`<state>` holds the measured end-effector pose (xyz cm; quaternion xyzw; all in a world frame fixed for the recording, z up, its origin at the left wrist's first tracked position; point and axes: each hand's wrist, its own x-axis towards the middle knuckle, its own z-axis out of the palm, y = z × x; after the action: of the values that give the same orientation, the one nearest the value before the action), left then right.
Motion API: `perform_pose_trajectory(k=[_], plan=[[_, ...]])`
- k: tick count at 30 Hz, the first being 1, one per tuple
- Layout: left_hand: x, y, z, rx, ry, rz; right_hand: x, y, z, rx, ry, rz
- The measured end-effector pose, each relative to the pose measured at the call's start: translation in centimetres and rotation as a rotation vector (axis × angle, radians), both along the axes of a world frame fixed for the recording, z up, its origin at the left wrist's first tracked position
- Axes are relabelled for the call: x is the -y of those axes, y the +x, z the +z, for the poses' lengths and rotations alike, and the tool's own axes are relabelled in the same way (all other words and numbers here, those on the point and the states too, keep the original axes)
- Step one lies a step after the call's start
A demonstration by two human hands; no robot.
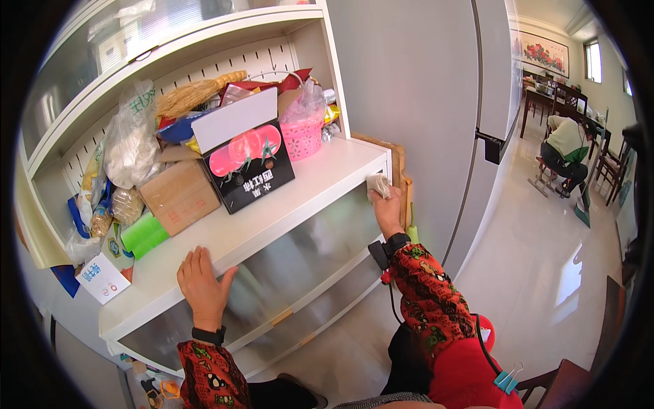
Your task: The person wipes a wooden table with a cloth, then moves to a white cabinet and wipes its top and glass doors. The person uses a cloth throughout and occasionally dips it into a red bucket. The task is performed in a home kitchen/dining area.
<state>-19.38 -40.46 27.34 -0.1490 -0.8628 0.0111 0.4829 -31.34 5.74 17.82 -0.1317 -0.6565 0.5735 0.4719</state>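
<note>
My left hand (202, 283) rests with its fingers apart on the front edge of a white cabinet's counter (250, 232), holding nothing. At the counter's right front corner, my right hand (387, 207) grips a crumpled beige cloth (378, 186) against the frame beside a frosted glass front panel (306, 245). Behind my hands stand a black printed carton (250, 179) with its lid flap up, a brown cardboard box (180, 197) and a pink perforated basket (302, 139). A green package (144, 235) and a white printed box (103, 277) lie near the left end.
A straw brush (199, 94) and plastic bags (130, 138) crowd the back of the shelf. A grey refrigerator (409, 76) stands to the right. Beyond it a person (564, 148) sits bent over on a low stool. A red bucket (486, 332) is partly hidden by my right sleeve.
</note>
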Motion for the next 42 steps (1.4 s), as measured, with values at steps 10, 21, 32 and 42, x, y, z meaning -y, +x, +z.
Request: perform_pose_trajectory(k=[10,21,32,42], plan=[[-0.1,0.1,-0.1,0.010,-0.005,0.001,11.9,6.8,-3.5,-0.261,0.956,0.203],[-0.1,-0.1,0.0,0.017,-0.040,0.016,0.4,-0.8,-3.2,-0.385,-0.237,0.203],[0.5,-0.5,-0.6,0.016,-0.044,0.012,7.6,7.2,-5.3,-0.109,0.546,0.245],[1.5,-1.0,-1.4,0.054,-0.025,0.006,-6.7,18.7,-1.9,-0.122,0.481,-0.174]])
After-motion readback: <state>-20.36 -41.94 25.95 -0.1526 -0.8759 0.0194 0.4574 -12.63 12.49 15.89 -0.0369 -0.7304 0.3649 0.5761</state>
